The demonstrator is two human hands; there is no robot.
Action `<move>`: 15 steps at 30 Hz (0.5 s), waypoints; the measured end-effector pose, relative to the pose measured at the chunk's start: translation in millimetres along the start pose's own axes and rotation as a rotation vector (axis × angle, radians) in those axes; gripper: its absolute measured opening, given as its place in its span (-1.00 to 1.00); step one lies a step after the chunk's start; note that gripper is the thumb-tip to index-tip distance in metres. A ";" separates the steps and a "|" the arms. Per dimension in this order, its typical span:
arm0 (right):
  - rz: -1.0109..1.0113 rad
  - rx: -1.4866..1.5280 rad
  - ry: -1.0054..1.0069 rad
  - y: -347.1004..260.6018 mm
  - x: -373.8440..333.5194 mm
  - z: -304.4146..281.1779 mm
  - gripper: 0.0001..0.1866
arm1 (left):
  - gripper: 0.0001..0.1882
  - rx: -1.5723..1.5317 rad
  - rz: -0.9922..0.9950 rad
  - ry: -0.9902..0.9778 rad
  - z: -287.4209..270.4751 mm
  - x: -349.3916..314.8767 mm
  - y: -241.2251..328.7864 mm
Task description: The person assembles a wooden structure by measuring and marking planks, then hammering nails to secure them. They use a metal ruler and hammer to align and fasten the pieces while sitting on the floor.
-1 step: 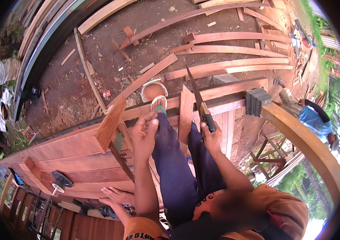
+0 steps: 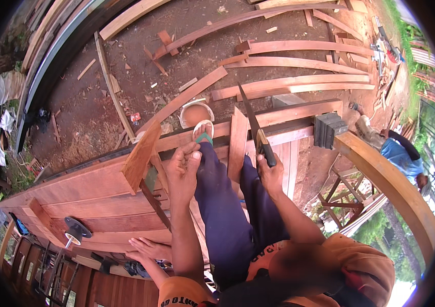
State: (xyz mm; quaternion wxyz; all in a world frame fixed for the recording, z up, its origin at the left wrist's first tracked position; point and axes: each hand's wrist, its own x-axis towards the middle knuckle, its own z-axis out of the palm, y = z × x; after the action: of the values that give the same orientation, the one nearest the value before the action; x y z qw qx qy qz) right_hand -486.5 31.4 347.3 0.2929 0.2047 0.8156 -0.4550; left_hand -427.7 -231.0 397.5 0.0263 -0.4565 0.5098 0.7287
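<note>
My right hand [image 2: 271, 175] is wrapped round the handle of a handsaw [image 2: 251, 115], whose long dark blade points up and away from me. Just left of the blade stands a short reddish board [image 2: 237, 146] near my knees. My left hand [image 2: 185, 165] is held over my left leg with fingers curled and thumb pressed in; whatever is between them, if anything, is too small to make out. Beside it on the left, a short plank [image 2: 141, 156] juts up at a slant from the wooden frame. My sandalled foot [image 2: 203, 132] rests on a long beam [image 2: 279, 117].
A bucket of brownish contents [image 2: 196, 113] stands beyond my foot. Curved timbers [image 2: 294, 84] lie on the dirt. At lower left, another person's hand [image 2: 148, 249] rests by a planked panel [image 2: 84, 187]. A person in blue [image 2: 404, 153] bends at right, past a curved beam [image 2: 396, 179].
</note>
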 end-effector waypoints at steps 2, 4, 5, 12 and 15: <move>0.034 0.020 -0.021 -18.5 -0.1 3.8 -0.74 | -0.61 0.025 0.051 0.053 -9.8 -5.4 5.5; 0.031 -0.013 -0.018 -37.8 -9.0 0.9 -0.75 | -0.60 0.133 0.040 0.082 -9.8 -18.4 7.8; 0.050 -0.026 -0.031 -48.9 -14.6 -4.3 -0.77 | -0.60 0.172 0.059 0.064 -9.9 -23.4 5.9; -0.067 -0.307 0.005 -128.1 -91.4 -64.4 -0.74 | -0.44 0.757 0.214 -0.185 21.2 -69.1 31.1; -0.031 -0.194 0.013 -156.6 -122.7 -68.9 -0.73 | -0.37 0.886 0.218 -0.297 21.1 -79.4 18.6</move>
State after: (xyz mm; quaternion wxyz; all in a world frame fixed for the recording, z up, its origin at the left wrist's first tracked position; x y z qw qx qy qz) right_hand -509.2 3.9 554.7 0.2990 0.1657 0.8608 -0.3770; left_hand -404.3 -189.8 467.2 0.2145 -0.2361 0.8069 0.4972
